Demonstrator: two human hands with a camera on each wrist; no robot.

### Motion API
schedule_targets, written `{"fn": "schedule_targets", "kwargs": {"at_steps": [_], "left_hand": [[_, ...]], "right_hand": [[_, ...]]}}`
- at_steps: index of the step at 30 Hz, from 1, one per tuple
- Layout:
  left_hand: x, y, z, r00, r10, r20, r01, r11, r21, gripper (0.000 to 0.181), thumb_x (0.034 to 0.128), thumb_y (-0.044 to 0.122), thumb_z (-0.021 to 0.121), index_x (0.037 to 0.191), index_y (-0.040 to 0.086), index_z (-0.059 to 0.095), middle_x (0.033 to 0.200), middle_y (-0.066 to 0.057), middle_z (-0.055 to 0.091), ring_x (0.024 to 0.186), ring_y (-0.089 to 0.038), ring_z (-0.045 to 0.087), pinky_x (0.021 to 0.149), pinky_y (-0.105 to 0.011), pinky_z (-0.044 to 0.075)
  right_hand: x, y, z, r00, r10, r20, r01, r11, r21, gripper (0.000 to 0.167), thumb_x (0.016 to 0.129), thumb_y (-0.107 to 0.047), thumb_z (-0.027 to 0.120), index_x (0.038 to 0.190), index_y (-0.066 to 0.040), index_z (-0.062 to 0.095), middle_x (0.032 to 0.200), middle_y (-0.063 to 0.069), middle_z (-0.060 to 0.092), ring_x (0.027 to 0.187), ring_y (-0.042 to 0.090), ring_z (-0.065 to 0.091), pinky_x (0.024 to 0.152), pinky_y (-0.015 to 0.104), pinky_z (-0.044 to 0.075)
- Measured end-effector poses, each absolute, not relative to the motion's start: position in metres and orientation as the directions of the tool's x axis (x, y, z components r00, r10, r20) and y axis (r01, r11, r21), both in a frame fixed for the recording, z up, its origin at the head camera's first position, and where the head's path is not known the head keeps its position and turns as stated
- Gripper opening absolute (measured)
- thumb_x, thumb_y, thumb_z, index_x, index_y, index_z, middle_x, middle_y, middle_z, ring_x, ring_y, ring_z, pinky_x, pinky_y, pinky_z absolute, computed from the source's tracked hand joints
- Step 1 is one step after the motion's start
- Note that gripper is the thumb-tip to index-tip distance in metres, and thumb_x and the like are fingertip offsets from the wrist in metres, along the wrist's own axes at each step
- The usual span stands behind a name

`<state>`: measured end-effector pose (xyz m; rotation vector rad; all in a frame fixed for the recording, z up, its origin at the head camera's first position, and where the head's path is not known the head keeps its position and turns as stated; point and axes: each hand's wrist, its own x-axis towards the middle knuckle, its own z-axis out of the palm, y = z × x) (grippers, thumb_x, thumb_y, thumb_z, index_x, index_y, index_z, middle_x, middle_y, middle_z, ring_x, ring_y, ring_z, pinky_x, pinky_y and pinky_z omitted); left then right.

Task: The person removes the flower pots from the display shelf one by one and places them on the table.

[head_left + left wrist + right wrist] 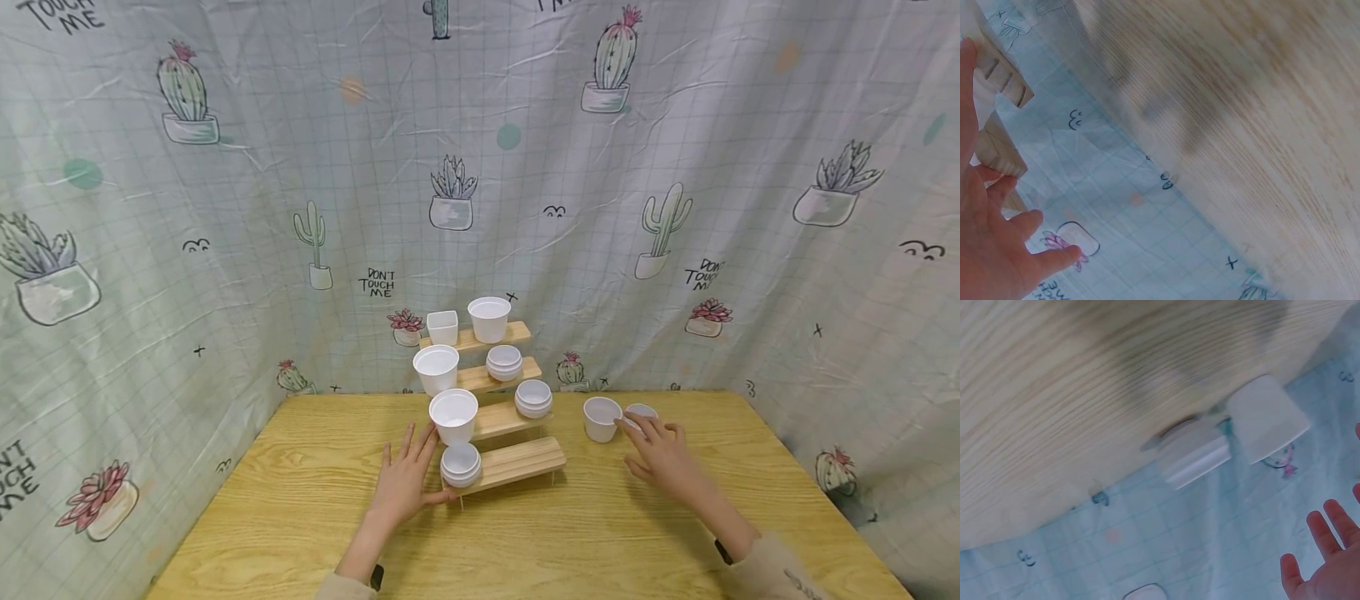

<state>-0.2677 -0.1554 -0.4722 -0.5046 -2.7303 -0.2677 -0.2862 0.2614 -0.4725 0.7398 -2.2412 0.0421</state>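
A stepped wooden rack [525, 463] holds several white pots, with a round pot [461, 465] at the left of its lowest step. My left hand [401, 487] lies against the rack's left side, fingers spread; in the left wrist view the hand [997, 237] touches the ends of the wooden steps [1000, 150]. To the right of the rack stand two white pots, a taller one [602, 419] and a lower one [642, 413]. My right hand [667, 462] hovers by them, fingers extended. In the right wrist view, a gap separates the hand [1335, 569] from both pots [1266, 419] [1192, 452].
The wooden table [315, 467] reaches back to a curtain [360, 167] printed with cacti, which also hangs along both sides. On the upper steps stand a square pot [442, 327] and a round pot [490, 320].
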Motion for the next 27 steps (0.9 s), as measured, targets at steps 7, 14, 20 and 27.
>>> {"fn": "schedule_targets", "kwargs": {"at_steps": [7, 14, 20, 27], "left_hand": [[-0.268, -0.156, -0.473, -0.868, 0.32, 0.379, 0.383, 0.918, 0.103, 0.103, 0.0601, 0.063, 0.066, 0.142, 0.014, 0.026, 0.147, -0.005, 0.027, 0.135, -0.036, 0.021, 0.098, -0.068, 0.023], [-0.268, -0.157, -0.472, -0.863, 0.325, 0.386, 0.384, 0.919, 0.085, 0.103, 0.0602, 0.064, 0.065, 0.141, 0.014, 0.026, 0.147, -0.004, 0.026, 0.135, -0.035, 0.021, 0.097, -0.068, 0.024], [-0.268, -0.157, -0.471, -0.859, 0.329, 0.392, 0.387, 0.919, 0.075, 0.103, 0.0599, 0.065, 0.065, 0.141, 0.014, 0.027, 0.147, -0.004, 0.027, 0.134, -0.036, 0.022, 0.097, -0.068, 0.024], [-0.268, -0.157, -0.471, -0.863, 0.328, 0.383, 0.384, 0.92, 0.077, 0.104, 0.0592, 0.065, 0.066, 0.141, 0.014, 0.027, 0.148, -0.003, 0.026, 0.135, -0.035, 0.021, 0.098, -0.067, 0.023]], "right_hand": [[-0.272, 0.245, -0.475, -0.509, -0.503, 0.698, -0.571, 0.804, 0.163, 0.068, 0.09, -0.053, 0.015, 0.117, -0.004, 0.055, 0.115, 0.017, 0.056, 0.097, 0.031, 0.053, 0.07, 0.053, 0.038], [-0.259, 0.228, -0.47, -0.524, -0.507, 0.685, -0.61, 0.784, 0.114, 0.068, 0.089, -0.054, 0.015, 0.119, -0.007, 0.053, 0.118, 0.017, 0.055, 0.1, 0.031, 0.052, 0.075, 0.053, 0.035], [-0.255, 0.215, -0.469, -0.508, -0.522, 0.686, -0.632, 0.766, 0.115, 0.066, 0.089, -0.053, 0.017, 0.119, -0.008, 0.054, 0.117, 0.013, 0.055, 0.1, 0.028, 0.051, 0.075, 0.048, 0.034], [-0.252, 0.202, -0.472, -0.503, -0.552, 0.665, -0.671, 0.734, 0.102, 0.058, 0.09, -0.05, 0.027, 0.122, -0.008, 0.051, 0.121, 0.012, 0.053, 0.103, 0.026, 0.05, 0.077, 0.044, 0.034]]}}
